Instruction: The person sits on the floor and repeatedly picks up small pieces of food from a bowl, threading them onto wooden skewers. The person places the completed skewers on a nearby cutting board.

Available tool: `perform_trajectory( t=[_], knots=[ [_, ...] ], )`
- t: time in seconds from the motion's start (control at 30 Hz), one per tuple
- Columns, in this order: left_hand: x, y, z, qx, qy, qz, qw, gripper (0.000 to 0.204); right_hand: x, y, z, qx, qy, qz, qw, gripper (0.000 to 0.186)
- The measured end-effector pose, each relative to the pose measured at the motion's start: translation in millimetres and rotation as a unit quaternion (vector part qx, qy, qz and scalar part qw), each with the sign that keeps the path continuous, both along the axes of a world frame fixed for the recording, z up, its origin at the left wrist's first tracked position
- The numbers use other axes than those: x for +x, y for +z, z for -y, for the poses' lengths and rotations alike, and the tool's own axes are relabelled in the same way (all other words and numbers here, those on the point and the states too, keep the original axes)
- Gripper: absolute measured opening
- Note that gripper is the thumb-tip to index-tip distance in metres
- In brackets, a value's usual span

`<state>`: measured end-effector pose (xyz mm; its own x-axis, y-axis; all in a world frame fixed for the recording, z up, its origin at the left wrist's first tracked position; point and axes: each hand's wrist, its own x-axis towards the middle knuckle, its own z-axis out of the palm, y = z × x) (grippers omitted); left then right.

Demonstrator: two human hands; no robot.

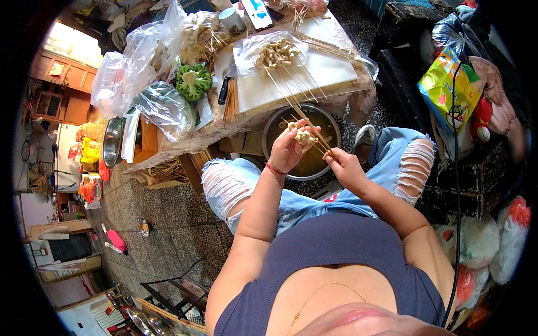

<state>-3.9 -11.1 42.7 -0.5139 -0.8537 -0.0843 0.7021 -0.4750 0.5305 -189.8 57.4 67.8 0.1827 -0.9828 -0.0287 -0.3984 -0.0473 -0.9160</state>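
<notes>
Between my knees, above a round metal basin (338,124) of murky water, my two hands work close together. My left hand (284,152) has its fingers curled around pale, mushroom-like food pieces (303,136). Thin wooden skewers (318,134) run from these pieces to my right hand (344,169), whose thumb and fingers pinch them. How many skewers are held is hard to make out. Beyond the basin, on a white cutting board (330,67), a pile of similar skewered pieces (278,54) lies on clear plastic, with the sticks pointing toward me.
Left of the board lie a black-handled knife (224,89), a bundle of bare skewers (231,105), a green leafy vegetable (193,82) and a plastic-wrapped bundle (166,109). A phone (256,12) and cup (231,21) stand at the back. A black cable (458,185) hangs at right.
</notes>
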Motion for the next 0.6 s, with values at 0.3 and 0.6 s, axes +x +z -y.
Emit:
perform_trajectory(
  t=[0.3, 0.6],
  knots=[
    [-13, -16, -14, 0.005, -0.001, 0.007, 1.000, 0.045, 7, -15, 19, 0.009, -0.021, 0.048, 0.999, 0.017],
    [-13, -27, -8, 0.075, 0.134, 0.028, 0.988, 0.025, 13, -17, 13, 0.038, -0.004, 0.010, 0.999, 0.015]
  ],
)
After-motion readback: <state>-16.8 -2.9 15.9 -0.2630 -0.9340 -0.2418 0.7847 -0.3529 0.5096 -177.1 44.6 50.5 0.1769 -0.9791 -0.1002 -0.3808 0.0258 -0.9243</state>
